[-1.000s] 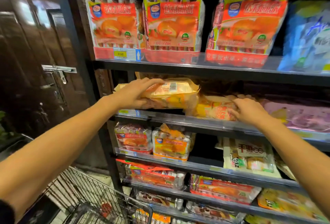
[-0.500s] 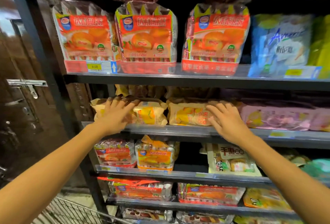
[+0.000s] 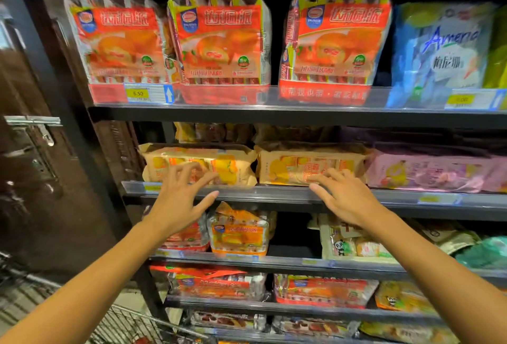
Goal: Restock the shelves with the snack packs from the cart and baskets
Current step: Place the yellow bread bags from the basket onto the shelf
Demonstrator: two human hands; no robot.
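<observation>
Our left hand [image 3: 179, 201] and right hand [image 3: 347, 198] hover with fingers spread, holding nothing. Just past the left fingertips lies a tan-and-yellow snack pack [image 3: 197, 164]; its twin [image 3: 310, 165] sits beyond the right, both flat on the dark metal shelf [image 3: 274, 195]. Below our left forearm shows a wire cart [image 3: 129, 324].
</observation>
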